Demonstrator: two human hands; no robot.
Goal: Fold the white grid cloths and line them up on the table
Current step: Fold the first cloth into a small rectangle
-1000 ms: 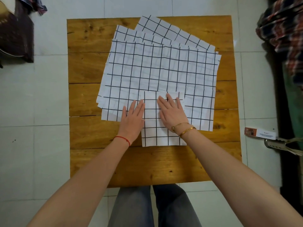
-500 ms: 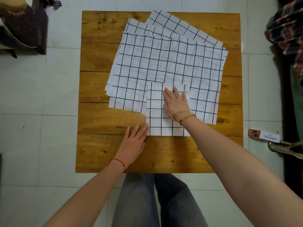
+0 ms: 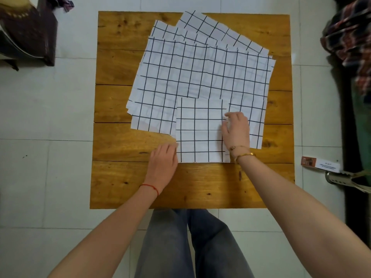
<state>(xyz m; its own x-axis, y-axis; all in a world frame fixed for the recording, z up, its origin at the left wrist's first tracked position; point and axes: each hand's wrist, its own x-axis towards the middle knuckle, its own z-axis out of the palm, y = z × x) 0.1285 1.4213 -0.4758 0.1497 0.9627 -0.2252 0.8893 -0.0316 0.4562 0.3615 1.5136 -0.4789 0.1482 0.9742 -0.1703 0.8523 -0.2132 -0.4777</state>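
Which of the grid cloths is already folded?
The small folded cloth at the near edge, between both hands; the others lie spread flat, overlapping behind it.

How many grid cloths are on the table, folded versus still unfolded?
Folded cloth: 1
Unfolded cloths: 3 whose edges show, the top sheet, a second edge and a third; more may be hidden beneath
Total: 4 visible

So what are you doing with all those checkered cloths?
A person is folding white grid cloths on a wooden table. One small folded grid cloth lies near the front edge, partly on the pile of unfolded grid cloths. The left hand touches its left edge, and the right hand curls its fingers at the right edge.
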